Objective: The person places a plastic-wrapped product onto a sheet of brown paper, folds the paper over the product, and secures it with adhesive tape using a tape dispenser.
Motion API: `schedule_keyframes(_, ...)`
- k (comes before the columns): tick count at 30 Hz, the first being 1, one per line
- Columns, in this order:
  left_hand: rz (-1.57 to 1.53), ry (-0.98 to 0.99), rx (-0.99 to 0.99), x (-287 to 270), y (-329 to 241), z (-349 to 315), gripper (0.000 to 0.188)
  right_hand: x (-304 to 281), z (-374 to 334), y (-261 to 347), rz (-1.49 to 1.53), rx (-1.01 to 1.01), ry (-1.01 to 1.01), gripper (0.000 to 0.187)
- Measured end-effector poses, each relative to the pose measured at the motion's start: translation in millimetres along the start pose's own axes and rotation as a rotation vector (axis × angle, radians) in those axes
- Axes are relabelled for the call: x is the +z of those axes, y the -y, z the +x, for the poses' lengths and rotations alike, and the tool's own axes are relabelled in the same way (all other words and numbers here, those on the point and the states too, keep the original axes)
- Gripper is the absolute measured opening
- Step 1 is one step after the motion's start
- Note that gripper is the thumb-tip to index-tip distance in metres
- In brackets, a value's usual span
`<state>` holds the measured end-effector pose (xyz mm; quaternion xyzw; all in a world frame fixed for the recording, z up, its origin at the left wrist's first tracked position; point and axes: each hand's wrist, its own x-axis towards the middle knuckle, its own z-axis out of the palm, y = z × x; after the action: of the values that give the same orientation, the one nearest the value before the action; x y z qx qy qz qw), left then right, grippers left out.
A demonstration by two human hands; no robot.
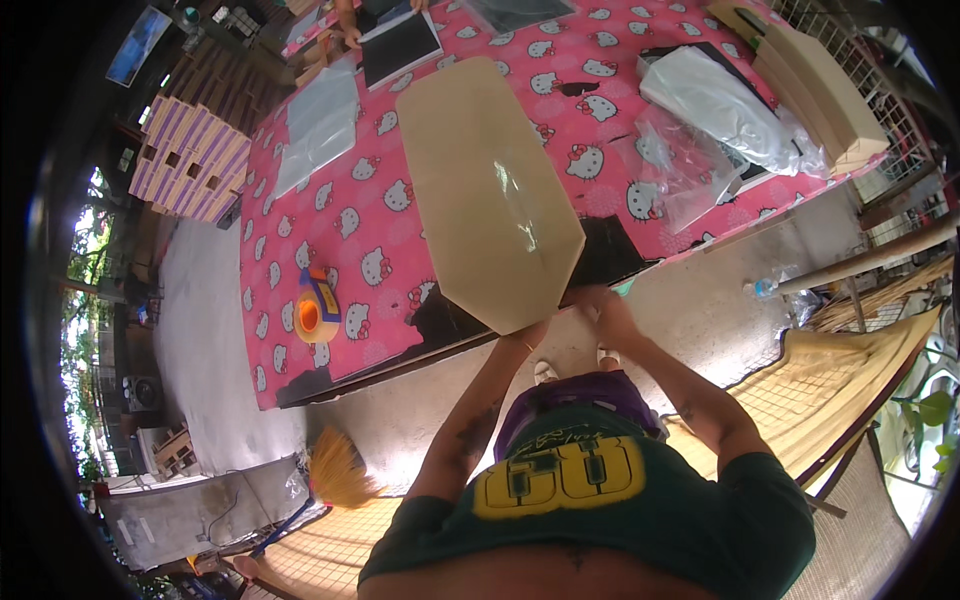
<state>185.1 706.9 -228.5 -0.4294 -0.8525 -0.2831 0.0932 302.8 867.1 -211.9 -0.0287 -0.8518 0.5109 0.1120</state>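
A long brown cardboard piece with angled corners lies lengthwise on the table. Glossy streaks, like clear tape or film, shine along its right half. Its near end reaches the table's front edge. My left hand is at that near end, mostly beneath the cardboard, so its fingers are hidden. Beside the near right corner, my right hand has its fingers curled closed. Whatever they may grip is too small to make out. A roll of tape, orange-cored with a blue and yellow part, stands to the left on the table.
The table wears a pink cartoon-cat cover with torn dark patches. Clear plastic sheets lie back left; a plastic bag and a long carton lie right. Another person's hand is across the table. A broom stands near left.
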Motion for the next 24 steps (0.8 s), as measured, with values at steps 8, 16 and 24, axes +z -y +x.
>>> schedule_keyframes(8,-0.028,-0.002,0.203,-3.4,-5.9,7.1,0.029,-25.4,88.8,7.6,0.752,0.719,0.017,0.055)
schedule_keyframes(16,-1.007,0.288,-0.454,55.3,38.8,-29.8,0.026,3.0,50.6,48.5,0.867,0.646,0.222,0.046)
schedule_keyframes(24,-0.198,0.064,0.045,-81.9,-48.5,-57.2,0.018,-37.5,11.1,102.1,0.698,0.371,0.691,0.047)
